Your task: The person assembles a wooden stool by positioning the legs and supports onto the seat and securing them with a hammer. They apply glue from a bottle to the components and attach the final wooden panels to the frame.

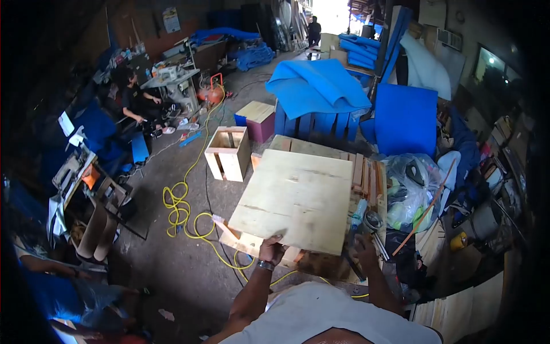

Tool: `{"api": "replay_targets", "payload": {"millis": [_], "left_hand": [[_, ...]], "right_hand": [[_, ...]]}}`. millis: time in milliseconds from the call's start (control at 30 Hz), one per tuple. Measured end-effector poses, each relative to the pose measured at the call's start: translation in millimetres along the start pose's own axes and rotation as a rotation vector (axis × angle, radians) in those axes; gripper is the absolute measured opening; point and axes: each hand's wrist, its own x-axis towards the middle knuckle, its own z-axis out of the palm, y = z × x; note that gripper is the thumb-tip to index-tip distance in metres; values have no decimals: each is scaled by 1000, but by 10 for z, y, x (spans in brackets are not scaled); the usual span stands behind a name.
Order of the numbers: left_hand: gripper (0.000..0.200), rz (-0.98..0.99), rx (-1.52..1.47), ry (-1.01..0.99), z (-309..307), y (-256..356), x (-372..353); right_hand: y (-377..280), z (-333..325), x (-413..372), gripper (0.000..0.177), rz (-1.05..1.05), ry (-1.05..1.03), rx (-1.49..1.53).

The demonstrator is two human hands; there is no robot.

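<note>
Grey concrete workshop floor (172, 275) surrounds the pale square plywood board (295, 198), which lies flat on a low wooden slat frame (243, 241). My left hand (270, 250) clasps its near edge; my right hand (365, 247) sits by the near right corner, and I can't make out its grip. I'd keep the edges flush with the frame and press evenly.

Daylight pours in from the open doorway (329, 14) far ahead, blown out to white. My workshop is dim elsewhere, brightest on the pale board (298, 198) before me. Edges bend like a fisheye and fall to black corners; distant detail is soft.
</note>
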Motion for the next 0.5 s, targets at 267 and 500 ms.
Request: {"api": "replay_targets", "payload": {"millis": [267,500], "left_hand": [[45,-60,90,233,-791,545,386],[50,-44,225,212,-706,512,421]], "right_hand": [[1698,-305,-394,30,174,-53,-346],[3425,-558,-942,20,832,23,-7]]}}
